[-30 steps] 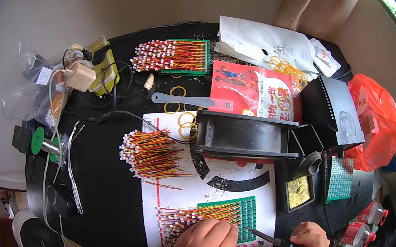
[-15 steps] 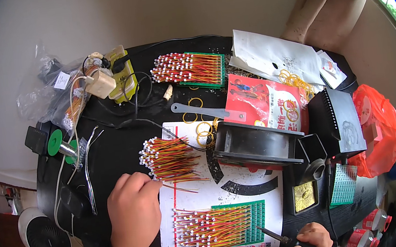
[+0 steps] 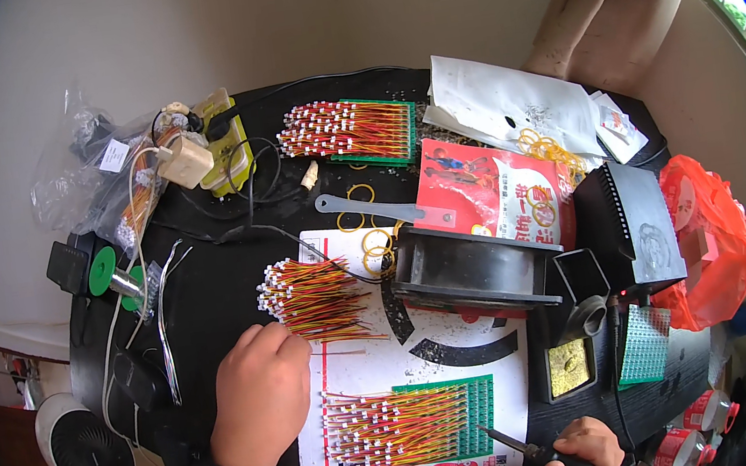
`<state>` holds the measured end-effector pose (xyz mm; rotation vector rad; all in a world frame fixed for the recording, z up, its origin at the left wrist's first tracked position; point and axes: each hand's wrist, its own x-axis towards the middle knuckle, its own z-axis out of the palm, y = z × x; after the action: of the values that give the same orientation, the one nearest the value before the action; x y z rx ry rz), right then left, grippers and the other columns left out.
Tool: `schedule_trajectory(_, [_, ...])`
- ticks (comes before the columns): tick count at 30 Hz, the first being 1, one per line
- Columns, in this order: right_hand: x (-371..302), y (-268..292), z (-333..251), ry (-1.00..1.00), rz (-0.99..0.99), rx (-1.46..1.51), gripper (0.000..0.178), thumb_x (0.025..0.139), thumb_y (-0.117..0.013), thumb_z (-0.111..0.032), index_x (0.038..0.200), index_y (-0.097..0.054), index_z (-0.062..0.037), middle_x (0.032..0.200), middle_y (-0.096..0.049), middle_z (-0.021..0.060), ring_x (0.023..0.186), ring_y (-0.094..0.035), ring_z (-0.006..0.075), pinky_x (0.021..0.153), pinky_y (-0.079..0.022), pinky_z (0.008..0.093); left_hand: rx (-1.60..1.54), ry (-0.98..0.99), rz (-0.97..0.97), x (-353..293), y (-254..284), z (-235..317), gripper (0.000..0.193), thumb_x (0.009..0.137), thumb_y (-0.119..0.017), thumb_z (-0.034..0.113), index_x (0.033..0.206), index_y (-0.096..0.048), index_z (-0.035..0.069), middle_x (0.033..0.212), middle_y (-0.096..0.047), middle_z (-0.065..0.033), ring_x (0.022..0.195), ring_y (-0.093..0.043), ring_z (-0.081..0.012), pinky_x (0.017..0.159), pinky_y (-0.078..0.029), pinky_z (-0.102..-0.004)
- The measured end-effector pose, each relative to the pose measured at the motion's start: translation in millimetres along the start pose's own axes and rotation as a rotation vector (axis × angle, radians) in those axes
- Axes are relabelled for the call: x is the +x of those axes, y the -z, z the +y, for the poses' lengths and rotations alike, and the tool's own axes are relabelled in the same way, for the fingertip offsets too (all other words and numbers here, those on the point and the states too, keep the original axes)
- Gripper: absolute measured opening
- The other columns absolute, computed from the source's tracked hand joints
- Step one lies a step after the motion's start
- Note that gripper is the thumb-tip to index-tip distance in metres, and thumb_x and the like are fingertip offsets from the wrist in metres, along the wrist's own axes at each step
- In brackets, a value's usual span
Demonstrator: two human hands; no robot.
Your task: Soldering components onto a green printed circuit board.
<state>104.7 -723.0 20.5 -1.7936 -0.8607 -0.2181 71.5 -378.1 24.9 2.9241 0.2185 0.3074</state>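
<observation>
Steady the soldering iron [image 3: 534, 452], clasped in your right hand [image 3: 590, 447], over the green board [image 3: 481, 407]; your left hand's [image 3: 265, 379] grip is hidden.

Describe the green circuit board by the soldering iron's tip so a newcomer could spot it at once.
On the black table, find the white printed sheet at the front. On its lower part lies the green circuit board, with multicoloured wires across its left side. Unlike the back board and the right-hand board, it has the soldering iron's tip over it.
</observation>
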Motion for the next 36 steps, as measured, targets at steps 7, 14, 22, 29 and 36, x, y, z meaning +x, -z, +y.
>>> schedule_trajectory(7, [6.5, 1.6, 6.9, 0.172, -0.031, -0.045, 0.020, 0.093, -0.064, 0.005, 0.113, -0.063, 0.0086, 0.089, -0.064, 0.0220, 0.059, -0.057, 0.0287, 0.052, -0.048, 0.0411, -0.136, -0.049, 0.003, 1.7, 18.4, 7.4, 0.010, 0.078, -0.073, -0.001, 0.081, -0.064, 0.003, 0.086, -0.066, -0.0099, 0.078, -0.067, -0.0274, 0.070, -0.057, -0.0392])
schedule_trajectory(14, [9.7, 2.7, 2.2, 0.047, -0.031, 0.021, 0.022, 0.092, -0.067, 0.003, 0.111, -0.061, 0.0114, 0.080, -0.062, 0.0201, 0.057, -0.057, 0.0287, 0.052, -0.048, 0.0418, -1.587, 0.377, -0.272, -18.3, 27.4, 38.8, 0.030, 0.106, -0.063, -0.001, 0.133, -0.052, -0.006, 0.105, -0.075, -0.0119, 0.096, -0.073, -0.0141, 0.088, -0.060, -0.0281])
schedule_trajectory(22, [12.0, 1.0, -2.4, 0.001, -0.009, 0.007, 0.020, 0.092, -0.069, -0.001, 0.105, -0.061, 0.0113, 0.075, -0.061, 0.0183, 0.056, -0.058, 0.0294, 0.054, -0.050, 0.0422, -1.626, 0.379, -0.634, -35.6, 9.3, 58.7, 0.029, 0.101, -0.066, -0.011, 0.130, -0.063, -0.008, 0.108, -0.078, -0.0171, 0.098, -0.076, -0.0181, 0.084, -0.062, -0.0305])
schedule_trajectory(29, [10.0, 1.2, -0.3, 0.040, -0.029, -0.021, 0.019, 0.091, -0.068, 0.000, 0.104, -0.061, 0.0111, 0.078, -0.061, 0.0188, 0.056, -0.058, 0.0293, 0.054, -0.050, 0.0424, -1.587, 0.287, -0.536, -35.8, 6.9, 66.5, 0.014, 0.105, -0.064, -0.007, 0.119, -0.066, -0.007, 0.108, -0.079, -0.0176, 0.097, -0.077, -0.0187, 0.085, -0.062, -0.0329])
schedule_trajectory(36, [12.5, 0.4, -2.2, -0.008, -0.028, 0.020, 0.019, 0.089, -0.068, 0.002, 0.105, -0.060, 0.0110, 0.077, -0.061, 0.0187, 0.056, -0.058, 0.0296, 0.054, -0.050, 0.0419, -1.394, 0.275, -0.442, -35.2, 9.9, 68.7, 0.013, 0.101, -0.071, -0.001, 0.113, -0.075, -0.005, 0.102, -0.079, -0.0138, 0.090, -0.077, -0.0178, 0.082, -0.061, -0.0310])
